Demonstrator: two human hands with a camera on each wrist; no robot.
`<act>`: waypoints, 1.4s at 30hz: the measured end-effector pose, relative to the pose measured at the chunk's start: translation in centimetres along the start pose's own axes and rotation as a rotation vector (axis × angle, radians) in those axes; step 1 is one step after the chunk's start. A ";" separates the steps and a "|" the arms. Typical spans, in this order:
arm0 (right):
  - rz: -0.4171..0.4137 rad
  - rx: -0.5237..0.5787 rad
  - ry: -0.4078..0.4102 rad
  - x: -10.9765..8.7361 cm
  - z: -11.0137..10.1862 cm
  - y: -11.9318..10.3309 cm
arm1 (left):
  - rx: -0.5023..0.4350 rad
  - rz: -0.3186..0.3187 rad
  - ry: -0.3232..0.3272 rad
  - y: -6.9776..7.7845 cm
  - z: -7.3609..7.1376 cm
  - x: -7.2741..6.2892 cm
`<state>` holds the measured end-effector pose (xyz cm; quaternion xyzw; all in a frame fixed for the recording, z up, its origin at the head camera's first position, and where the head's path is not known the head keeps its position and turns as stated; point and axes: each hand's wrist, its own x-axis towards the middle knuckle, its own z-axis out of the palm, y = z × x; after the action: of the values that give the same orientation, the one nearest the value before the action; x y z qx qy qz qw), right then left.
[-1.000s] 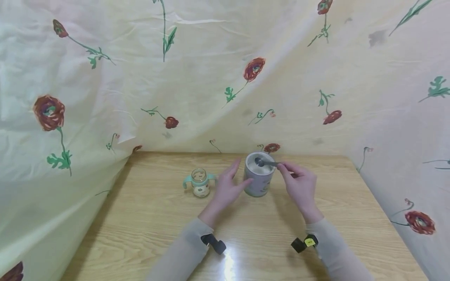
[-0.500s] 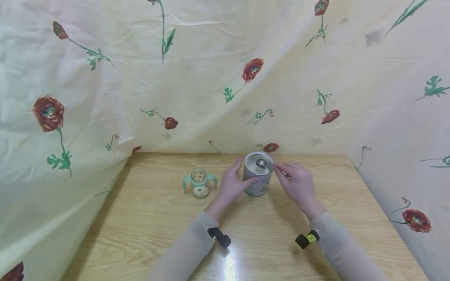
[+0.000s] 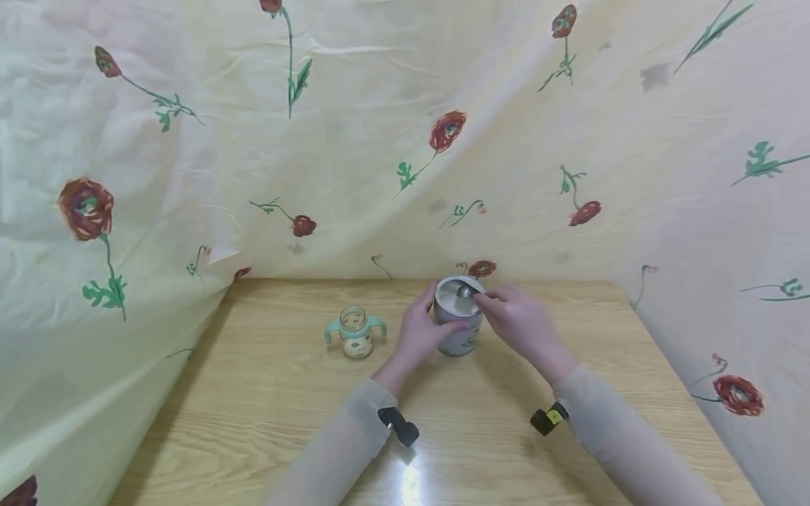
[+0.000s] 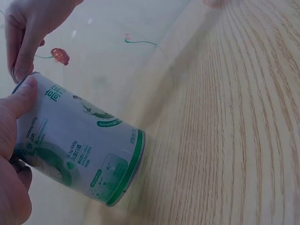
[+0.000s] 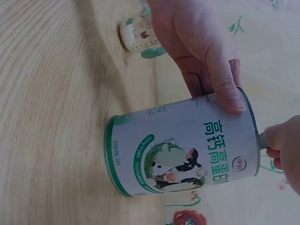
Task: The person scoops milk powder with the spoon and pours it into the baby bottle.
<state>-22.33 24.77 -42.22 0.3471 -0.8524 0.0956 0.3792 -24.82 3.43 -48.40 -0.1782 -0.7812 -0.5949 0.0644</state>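
A milk powder can (image 3: 458, 344), white and green with a cow on its label (image 5: 176, 164), stands uncovered on the table. My left hand (image 3: 419, 336) grips its upper side, thumb across the front and fingers round the far left. In the right wrist view that thumb (image 5: 229, 93) lies just below the rim. A metal spoon (image 3: 465, 291) slants into the can's mouth, its handle pinched between the thumb and fingers of my right hand (image 3: 522, 325). The spoon's bowl is inside the rim. From the left wrist, the can's contents are hidden.
Left of the can stands a small clear baby bottle (image 3: 357, 345) with turquoise handles and no lid. The wooden table (image 3: 266, 407) ends at the back against a floral cloth (image 3: 354, 161), which also hangs along both sides.
My left hand has come closer around the can, its thumb now further across the front. My right hand has moved left and over the rim, tilting the spoon deeper into the can.
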 end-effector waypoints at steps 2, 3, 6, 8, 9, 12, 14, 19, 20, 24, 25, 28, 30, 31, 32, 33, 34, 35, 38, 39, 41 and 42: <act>-0.016 -0.013 -0.018 0.3 0.0 0.1 | -0.033 0.004 0.009 0.0 0.1 0.1; -0.025 -0.019 -0.025 0.4 0.1 0.1 | -0.045 0.002 0.012 0.0 0.2 0.2; -0.041 -0.035 -0.044 0.5 0.1 0.2 | -0.069 -0.015 0.025 -0.1 0.4 0.3; -0.047 -0.039 -0.059 0.6 0.0 0.3 | -0.072 -0.029 0.034 -0.1 0.5 0.3; -0.050 -0.041 -0.066 0.6 0.0 0.2 | -0.072 -0.036 0.038 -0.1 0.5 0.3; -0.057 -0.050 -0.087 0.7 0.0 0.2 | -0.079 -0.044 0.049 -0.2 0.6 0.3; -0.056 -0.058 -0.097 0.7 -0.1 0.2 | -0.087 -0.042 0.053 -0.2 0.6 0.3; -0.060 -0.060 -0.133 0.9 -0.2 0.2 | -0.097 -0.034 0.038 -0.2 0.6 0.2; -0.058 -0.057 -0.145 1.1 -0.3 0.2 | -0.096 -0.028 0.036 -0.2 0.6 0.2; -0.032 -0.033 -0.216 1.9 -0.7 0.2 | -0.083 -0.015 0.040 0.1 0.6 0.4; -0.021 -0.024 -0.237 2.1 -0.8 0.3 | -0.083 -0.013 0.041 0.1 0.6 0.5; 0.002 -0.003 -0.295 2.6 -1.0 0.4 | -0.085 -0.020 0.036 0.3 0.6 0.5; 0.011 0.006 -0.331 2.8 -1.1 0.4 | -0.087 -0.019 0.032 0.4 0.6 0.5; 0.016 0.010 -0.348 2.9 -1.2 0.4 | -0.089 -0.017 0.030 0.4 0.6 0.4; 0.023 0.012 -0.365 3.1 -1.2 0.4 | -0.090 -0.014 0.030 0.4 0.6 0.4; 0.029 0.013 -0.382 3.1 -1.2 0.3 | -0.093 -0.012 0.030 0.3 0.6 0.4; 0.038 0.018 -0.398 3.2 -1.2 0.3 | -0.093 -0.011 0.030 0.3 0.6 0.3; 0.048 0.026 -0.411 3.3 -1.2 0.2 | -0.096 -0.012 0.031 0.2 0.6 0.3; 0.080 0.044 -0.435 3.4 -1.2 0.1 | -0.100 -0.020 0.035 0.1 0.6 0.1; 0.088 0.052 -0.437 3.4 -1.2 0.0 | -0.101 -0.022 0.036 0.1 0.6 0.1; 0.101 0.062 -0.432 3.3 -1.1 -0.1 | -0.105 -0.021 0.037 0.0 0.6 0.0; 0.104 0.068 -0.427 3.3 -1.1 -0.1 | -0.106 -0.021 0.037 0.0 0.5 -0.1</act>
<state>-23.15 23.42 -39.17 0.3276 -0.9264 0.0683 0.1726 -24.68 3.92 -48.59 -0.1621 -0.7491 -0.6392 0.0630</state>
